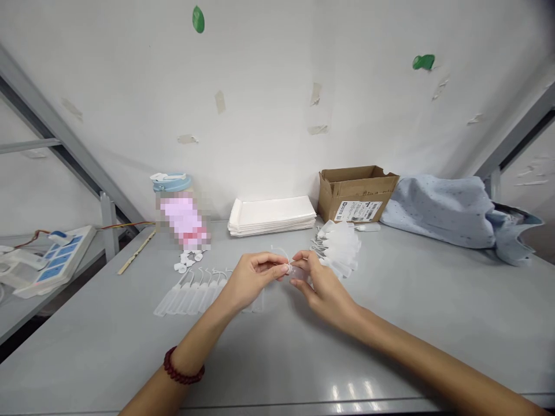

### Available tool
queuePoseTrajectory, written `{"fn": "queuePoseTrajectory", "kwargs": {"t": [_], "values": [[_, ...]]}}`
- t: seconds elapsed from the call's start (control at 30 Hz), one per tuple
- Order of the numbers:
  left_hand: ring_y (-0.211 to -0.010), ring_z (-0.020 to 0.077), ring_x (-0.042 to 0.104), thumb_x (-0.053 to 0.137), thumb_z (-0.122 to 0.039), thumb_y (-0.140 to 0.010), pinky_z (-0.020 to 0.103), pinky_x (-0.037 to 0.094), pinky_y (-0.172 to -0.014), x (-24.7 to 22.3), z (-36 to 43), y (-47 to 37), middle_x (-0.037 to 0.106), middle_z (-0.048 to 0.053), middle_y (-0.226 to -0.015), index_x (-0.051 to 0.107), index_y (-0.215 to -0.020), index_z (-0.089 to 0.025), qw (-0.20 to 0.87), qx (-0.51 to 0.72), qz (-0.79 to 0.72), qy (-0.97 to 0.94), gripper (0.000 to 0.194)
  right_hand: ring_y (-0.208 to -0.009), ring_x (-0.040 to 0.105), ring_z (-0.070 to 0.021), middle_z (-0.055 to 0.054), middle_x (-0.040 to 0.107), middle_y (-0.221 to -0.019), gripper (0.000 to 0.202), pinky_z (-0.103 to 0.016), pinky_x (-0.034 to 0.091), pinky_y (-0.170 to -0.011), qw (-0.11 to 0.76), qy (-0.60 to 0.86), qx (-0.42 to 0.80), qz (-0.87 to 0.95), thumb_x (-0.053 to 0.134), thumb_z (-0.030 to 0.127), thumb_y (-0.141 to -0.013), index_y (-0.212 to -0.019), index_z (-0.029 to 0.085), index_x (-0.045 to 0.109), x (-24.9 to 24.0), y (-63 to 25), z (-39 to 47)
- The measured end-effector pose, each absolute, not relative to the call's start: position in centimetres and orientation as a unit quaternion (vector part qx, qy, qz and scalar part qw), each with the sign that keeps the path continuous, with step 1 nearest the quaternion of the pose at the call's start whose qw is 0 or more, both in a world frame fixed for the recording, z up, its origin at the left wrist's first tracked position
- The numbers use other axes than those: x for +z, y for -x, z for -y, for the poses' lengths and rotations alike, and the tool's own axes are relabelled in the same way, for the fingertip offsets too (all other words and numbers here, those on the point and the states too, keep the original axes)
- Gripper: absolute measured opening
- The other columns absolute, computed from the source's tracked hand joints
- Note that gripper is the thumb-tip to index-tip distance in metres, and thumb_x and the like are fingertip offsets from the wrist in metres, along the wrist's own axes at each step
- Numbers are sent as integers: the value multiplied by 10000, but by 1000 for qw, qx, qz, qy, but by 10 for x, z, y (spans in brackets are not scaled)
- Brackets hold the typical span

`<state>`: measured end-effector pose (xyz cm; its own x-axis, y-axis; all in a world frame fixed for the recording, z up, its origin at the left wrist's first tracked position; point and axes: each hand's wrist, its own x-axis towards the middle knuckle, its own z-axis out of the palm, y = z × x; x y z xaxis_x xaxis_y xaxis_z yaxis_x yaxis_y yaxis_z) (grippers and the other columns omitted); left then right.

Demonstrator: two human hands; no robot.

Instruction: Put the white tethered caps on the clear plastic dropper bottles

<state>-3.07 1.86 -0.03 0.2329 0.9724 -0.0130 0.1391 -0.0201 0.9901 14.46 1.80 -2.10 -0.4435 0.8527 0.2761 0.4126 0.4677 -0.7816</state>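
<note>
Above the middle of the grey table, my left hand [254, 277] pinches the looped end of a small translucent piece [300, 274]. My right hand [323, 286] grips the body of that same piece between thumb and fingers, close to the left fingertips. Left of my hands lies a row of several translucent tags [191, 299] with thin loops, partly hidden by my left hand. Behind my right hand, a fanned pile of similar white tags [340, 245] rests on the table. Small white caps or pieces [187, 261] lie farther left.
At the back stand a stack of white envelopes [273, 215] and an open cardboard box [358, 193]. A blue-lidded container [172, 184] is at back left, near a thin stick [136, 252]. Light blue cloth [437, 211] lies at right, a white-and-blue device [60, 263] at far left.
</note>
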Motion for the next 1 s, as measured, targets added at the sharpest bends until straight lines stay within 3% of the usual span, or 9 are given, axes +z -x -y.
{"fn": "queuePoseTrajectory", "kwargs": {"t": [0.27,0.5,0.7,0.9,1.0], "values": [[-804,163,615,716,-259,-679,300,497,-766,-1,-19,31,617,29,-837,570,-813,-159,505,434,-441,-602,222,-742,571,-176,-15,646,-828,231,-308,409,-678,318,407,424,744,481,179,-819,-1014,208,361,-16,-146,-21],[-846,206,640,627,-326,-764,318,488,-801,2,-18,34,682,62,-844,649,-829,-150,522,344,-450,-638,189,-752,543,-163,-14,637,-826,229,-309,383,-698,323,384,450,739,476,155,-822,-1016,203,364,-17,-145,-21],[-801,204,645,607,-334,-787,311,492,-761,2,-16,34,697,54,-809,652,-842,-167,497,349,-435,-665,182,-660,514,-125,0,621,-785,257,-255,361,-608,291,334,591,674,489,198,-833,-1054,198,358,-13,-151,-26],[-693,165,614,563,-369,-817,276,478,-695,6,-16,37,659,28,-702,668,-826,-159,476,311,-466,-678,235,-690,495,-143,6,599,-785,243,-288,355,-682,295,360,437,770,472,183,-850,-1060,204,350,-12,-150,-21],[-659,157,598,556,-357,-820,271,475,-667,7,-14,35,649,28,-688,661,-801,-157,470,310,-461,-686,227,-632,445,-123,35,532,-711,242,-263,341,-617,284,345,506,738,488,225,-853,-1049,210,348,-8,-152,-21]]}}
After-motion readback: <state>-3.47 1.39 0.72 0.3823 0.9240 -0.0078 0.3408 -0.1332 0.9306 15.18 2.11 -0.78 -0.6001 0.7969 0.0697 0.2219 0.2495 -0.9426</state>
